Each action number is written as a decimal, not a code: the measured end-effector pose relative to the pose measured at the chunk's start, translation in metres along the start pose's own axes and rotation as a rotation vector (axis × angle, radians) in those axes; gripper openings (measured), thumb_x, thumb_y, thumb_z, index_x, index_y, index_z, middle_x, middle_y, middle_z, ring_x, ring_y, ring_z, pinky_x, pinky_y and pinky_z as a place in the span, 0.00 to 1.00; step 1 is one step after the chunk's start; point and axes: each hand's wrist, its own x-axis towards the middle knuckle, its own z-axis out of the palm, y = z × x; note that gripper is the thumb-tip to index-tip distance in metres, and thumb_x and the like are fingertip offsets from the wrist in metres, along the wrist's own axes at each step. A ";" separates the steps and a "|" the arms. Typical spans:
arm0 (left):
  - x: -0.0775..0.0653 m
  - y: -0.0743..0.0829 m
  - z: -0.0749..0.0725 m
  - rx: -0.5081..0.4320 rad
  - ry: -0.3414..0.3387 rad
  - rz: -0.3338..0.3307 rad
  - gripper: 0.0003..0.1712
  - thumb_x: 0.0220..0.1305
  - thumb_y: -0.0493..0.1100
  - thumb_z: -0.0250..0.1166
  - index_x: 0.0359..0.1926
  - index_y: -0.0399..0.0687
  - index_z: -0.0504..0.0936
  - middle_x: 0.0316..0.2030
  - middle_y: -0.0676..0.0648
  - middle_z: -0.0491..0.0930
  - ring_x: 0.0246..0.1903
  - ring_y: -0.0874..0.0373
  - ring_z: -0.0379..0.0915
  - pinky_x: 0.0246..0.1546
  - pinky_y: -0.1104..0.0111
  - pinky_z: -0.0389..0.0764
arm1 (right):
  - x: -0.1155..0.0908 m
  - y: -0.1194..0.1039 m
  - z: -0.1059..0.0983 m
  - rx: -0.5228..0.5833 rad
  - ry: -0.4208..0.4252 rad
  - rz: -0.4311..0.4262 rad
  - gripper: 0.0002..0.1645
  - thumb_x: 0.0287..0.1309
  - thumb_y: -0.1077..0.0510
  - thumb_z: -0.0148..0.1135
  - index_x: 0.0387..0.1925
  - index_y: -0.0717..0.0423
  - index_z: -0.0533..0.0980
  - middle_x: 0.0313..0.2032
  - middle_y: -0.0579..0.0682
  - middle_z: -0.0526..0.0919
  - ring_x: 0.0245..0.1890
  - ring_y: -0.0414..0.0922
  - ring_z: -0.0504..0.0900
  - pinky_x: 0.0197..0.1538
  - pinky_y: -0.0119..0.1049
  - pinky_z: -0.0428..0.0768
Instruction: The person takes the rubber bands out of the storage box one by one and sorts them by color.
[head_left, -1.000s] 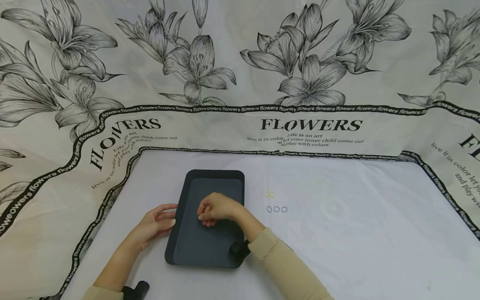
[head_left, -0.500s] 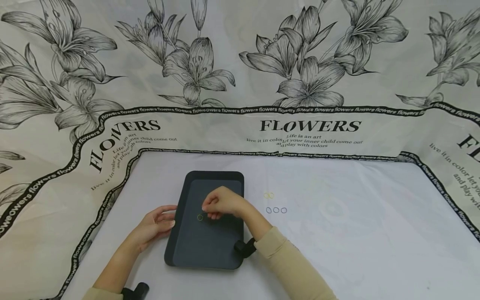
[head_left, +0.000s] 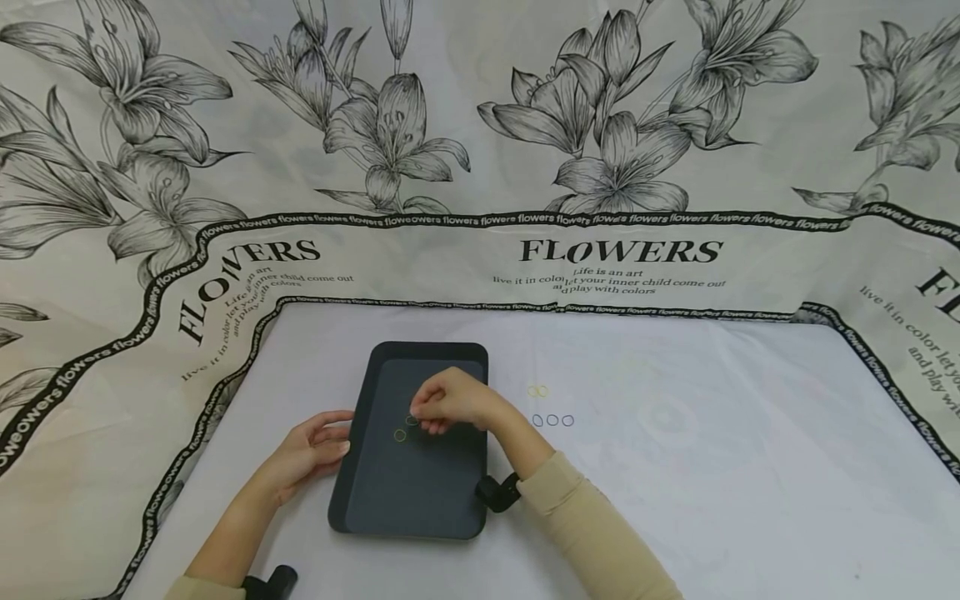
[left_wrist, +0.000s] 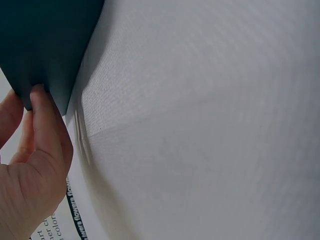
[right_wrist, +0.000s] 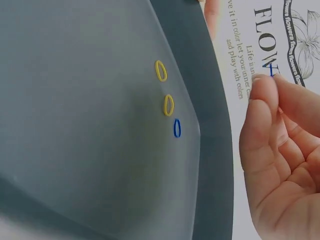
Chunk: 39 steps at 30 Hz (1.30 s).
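A dark blue-grey tray (head_left: pixel 420 500) lies on the white table. My left hand (head_left: pixel 307 454) rests at its left side, fingertips touching the outer wall; in the left wrist view the fingers (left_wrist: pixel 45 125) lie against the tray's edge. My right hand (head_left: pixel 457 402) is over the middle of the tray. Thumb and forefinger pinch a small blue rubber band (right_wrist: pixel 271 70). On the tray floor, the right wrist view shows an upper yellow rubber band (right_wrist: pixel 160 71), a second yellow rubber band (right_wrist: pixel 169 105) and another blue rubber band (right_wrist: pixel 177 128) in a slanting row.
Right of the tray, two yellow rubber bands (head_left: pixel 537 391) lie side by side on the white tablecloth (head_left: pixel 712 467). Just nearer is a row of three dark blue rubber bands (head_left: pixel 552 421). A flower-printed cloth (head_left: pixel 420 150) hangs behind the table.
My right hand has lifted and shifted right and away across the tray, uncovering a yellow rubber band. A second ring now shows by its fingertips. My left hand stays at the tray's side.
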 end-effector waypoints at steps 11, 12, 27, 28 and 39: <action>0.000 -0.001 -0.001 -0.011 -0.007 0.005 0.34 0.62 0.31 0.58 0.66 0.29 0.54 0.49 0.43 0.75 0.41 0.60 0.76 0.38 0.69 0.78 | -0.006 0.000 -0.009 0.010 0.019 -0.013 0.13 0.56 0.66 0.61 0.39 0.75 0.77 0.20 0.49 0.80 0.20 0.40 0.79 0.28 0.35 0.80; 0.000 -0.001 -0.001 -0.011 -0.007 0.004 0.34 0.62 0.31 0.58 0.66 0.29 0.54 0.49 0.43 0.75 0.41 0.60 0.76 0.38 0.69 0.78 | -0.006 0.001 -0.010 0.012 0.021 -0.014 0.13 0.57 0.66 0.61 0.39 0.75 0.77 0.20 0.49 0.80 0.20 0.40 0.79 0.28 0.35 0.80; 0.000 0.000 0.000 -0.004 -0.009 0.008 0.34 0.62 0.31 0.58 0.66 0.29 0.54 0.52 0.39 0.73 0.42 0.60 0.76 0.40 0.67 0.78 | -0.012 0.006 -0.024 0.036 0.069 -0.009 0.13 0.56 0.67 0.61 0.40 0.76 0.76 0.23 0.52 0.82 0.21 0.41 0.80 0.30 0.37 0.81; 0.000 0.000 0.000 -0.005 -0.009 0.008 0.34 0.62 0.31 0.58 0.66 0.29 0.54 0.52 0.39 0.73 0.42 0.60 0.76 0.40 0.67 0.78 | -0.013 0.006 -0.024 0.037 0.073 -0.009 0.13 0.56 0.67 0.61 0.40 0.76 0.76 0.23 0.52 0.82 0.21 0.41 0.80 0.31 0.37 0.81; 0.000 0.000 0.000 -0.007 -0.003 0.002 0.34 0.62 0.31 0.58 0.66 0.29 0.54 0.50 0.41 0.74 0.42 0.60 0.76 0.39 0.68 0.78 | -0.020 0.009 -0.036 0.051 0.104 0.010 0.14 0.57 0.66 0.60 0.41 0.77 0.75 0.26 0.55 0.83 0.22 0.41 0.80 0.34 0.39 0.81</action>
